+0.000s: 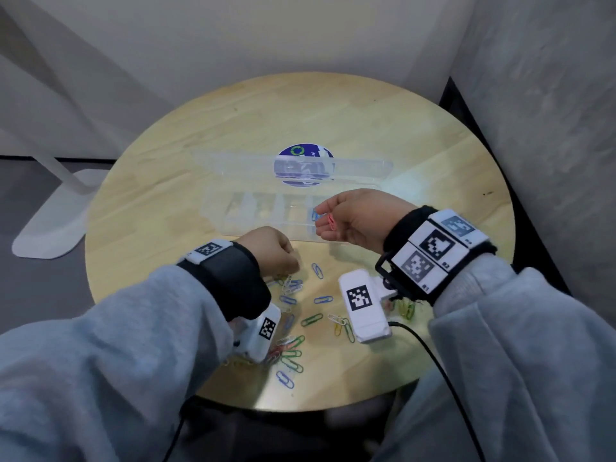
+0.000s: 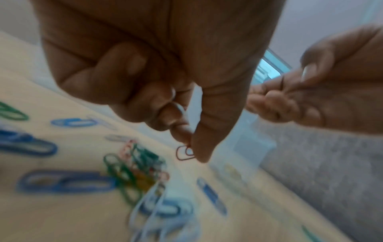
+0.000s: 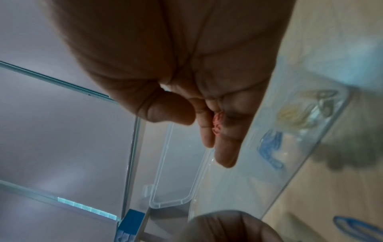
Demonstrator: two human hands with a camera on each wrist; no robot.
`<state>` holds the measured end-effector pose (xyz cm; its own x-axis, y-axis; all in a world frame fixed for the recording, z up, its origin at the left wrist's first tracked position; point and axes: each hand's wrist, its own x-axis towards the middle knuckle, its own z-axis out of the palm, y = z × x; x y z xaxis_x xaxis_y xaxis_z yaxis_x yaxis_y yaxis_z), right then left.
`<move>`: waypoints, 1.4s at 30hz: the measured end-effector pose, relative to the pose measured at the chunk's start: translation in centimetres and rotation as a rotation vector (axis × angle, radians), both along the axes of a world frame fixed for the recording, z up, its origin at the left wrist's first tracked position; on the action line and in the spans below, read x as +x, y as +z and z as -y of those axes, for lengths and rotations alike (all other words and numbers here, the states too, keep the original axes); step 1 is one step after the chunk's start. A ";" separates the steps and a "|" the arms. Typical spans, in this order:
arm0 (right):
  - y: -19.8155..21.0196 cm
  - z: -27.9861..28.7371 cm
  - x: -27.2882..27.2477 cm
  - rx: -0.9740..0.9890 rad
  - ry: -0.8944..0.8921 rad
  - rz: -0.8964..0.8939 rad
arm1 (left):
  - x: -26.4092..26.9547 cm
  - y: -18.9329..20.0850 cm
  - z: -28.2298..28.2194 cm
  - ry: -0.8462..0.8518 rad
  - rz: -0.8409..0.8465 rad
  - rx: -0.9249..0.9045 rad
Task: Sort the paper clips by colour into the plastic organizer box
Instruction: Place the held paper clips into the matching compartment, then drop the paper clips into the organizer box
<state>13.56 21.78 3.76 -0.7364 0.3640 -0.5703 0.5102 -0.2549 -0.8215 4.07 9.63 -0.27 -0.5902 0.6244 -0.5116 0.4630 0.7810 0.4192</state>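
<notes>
A clear plastic organizer box (image 1: 260,225) stands open mid-table, its lid (image 1: 233,165) tipped back. Blue clips (image 3: 269,147) lie in a compartment at its right end, and yellow ones (image 3: 294,114) in another compartment. My right hand (image 1: 320,216) hovers over that right end, palm up, with red paper clips (image 1: 330,221) held in its curled fingers (image 3: 225,153). My left hand (image 1: 295,265) is down at the loose pile of clips (image 1: 293,328) and pinches one red clip (image 2: 185,153) between thumb and forefinger.
Loose blue, green, yellow and white clips are scattered over the near half of the round wooden table (image 1: 433,161). A blue round sticker (image 1: 303,151) shows behind the lid. A white stand base (image 1: 50,221) sits on the floor at left. A wall closes the right side.
</notes>
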 end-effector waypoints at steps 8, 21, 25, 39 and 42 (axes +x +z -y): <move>0.1 1.5 -3.3 0.031 -0.114 -0.086 | -4.3 3.3 0.6 0.194 0.050 0.323; 0.1 -2.0 2.6 0.298 0.088 0.009 | -3.0 2.1 -3.2 0.190 0.018 0.465; -0.8 -1.7 4.4 0.503 0.243 0.166 | -2.4 1.8 -2.5 0.173 -0.015 0.509; -1.6 -3.1 5.4 0.912 0.484 0.562 | 3.9 -1.2 -0.9 -0.485 -0.267 -0.096; -1.5 -3.7 5.5 0.880 0.440 0.533 | 4.5 -1.8 -1.0 -0.486 -0.267 -0.119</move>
